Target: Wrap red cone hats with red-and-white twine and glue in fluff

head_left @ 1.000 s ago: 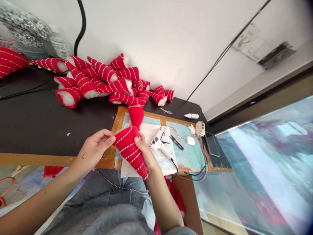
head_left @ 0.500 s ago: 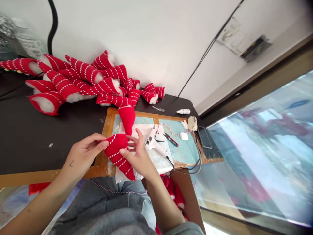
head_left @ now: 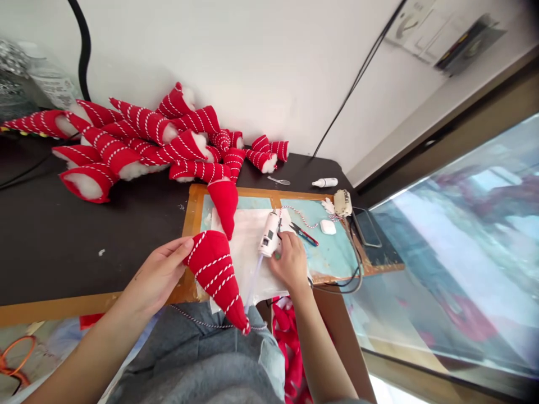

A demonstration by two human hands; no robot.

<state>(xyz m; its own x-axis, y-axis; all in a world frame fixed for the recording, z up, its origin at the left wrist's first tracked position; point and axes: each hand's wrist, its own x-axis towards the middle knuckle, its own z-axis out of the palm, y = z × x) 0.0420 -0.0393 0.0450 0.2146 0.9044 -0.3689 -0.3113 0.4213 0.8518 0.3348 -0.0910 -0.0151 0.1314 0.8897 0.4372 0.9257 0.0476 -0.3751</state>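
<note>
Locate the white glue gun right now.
Near the middle of the head view, the glue gun is in the right hand, right of the striped red cone and left of the red-handled tool.

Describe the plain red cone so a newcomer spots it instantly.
On the dark tabletop lies a brown-edged blue board. Near its back left corner, between the heap of striped cones and the striped cone in the left hand, lies the plain red cone. Unlike those, it shows no white stripes.

Pretty bright, soft light overall. Right of the right grip (head_left: 291, 262), the glass (head_left: 458, 269) is blurry with pale glare; higher up, the wall plate (head_left: 415, 25) looks stretched and smeared.
</note>
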